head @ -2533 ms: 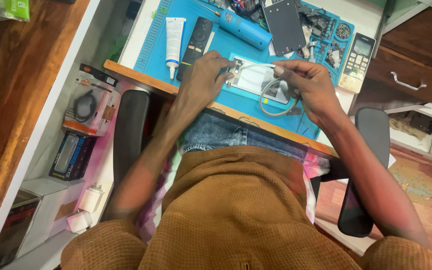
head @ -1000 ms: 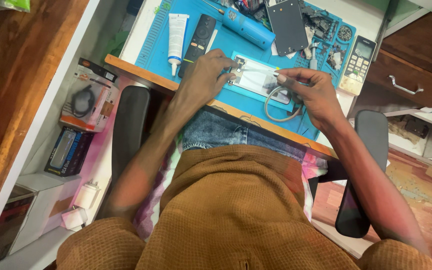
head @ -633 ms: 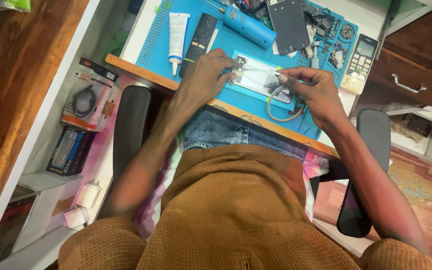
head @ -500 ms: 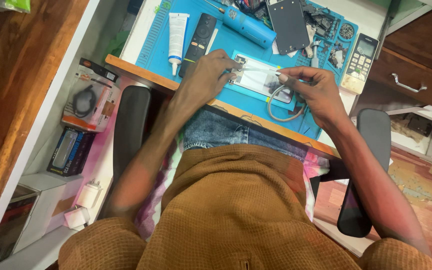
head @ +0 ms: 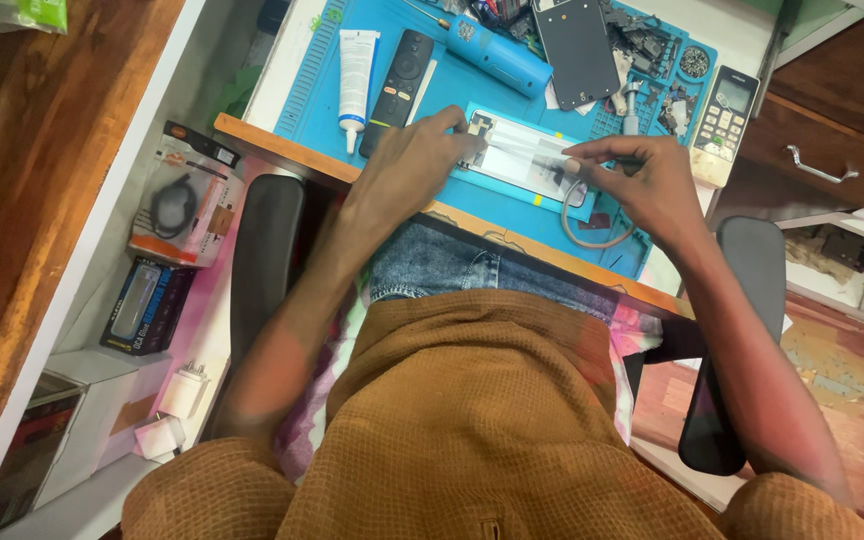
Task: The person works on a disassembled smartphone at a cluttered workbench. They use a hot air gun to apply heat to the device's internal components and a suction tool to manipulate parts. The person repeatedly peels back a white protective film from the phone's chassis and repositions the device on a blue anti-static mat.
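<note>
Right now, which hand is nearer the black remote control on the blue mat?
Left. The left hand rests on the opened phone, just right of the black remote control. The right hand is farther off, at the phone's other end.

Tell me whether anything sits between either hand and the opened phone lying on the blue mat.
Nothing visible does. The left hand already rests on the near end of the opened phone, and the right hand has its fingers at the other end, pinching something thin. The black remote and white tube lie off to the side.
</note>
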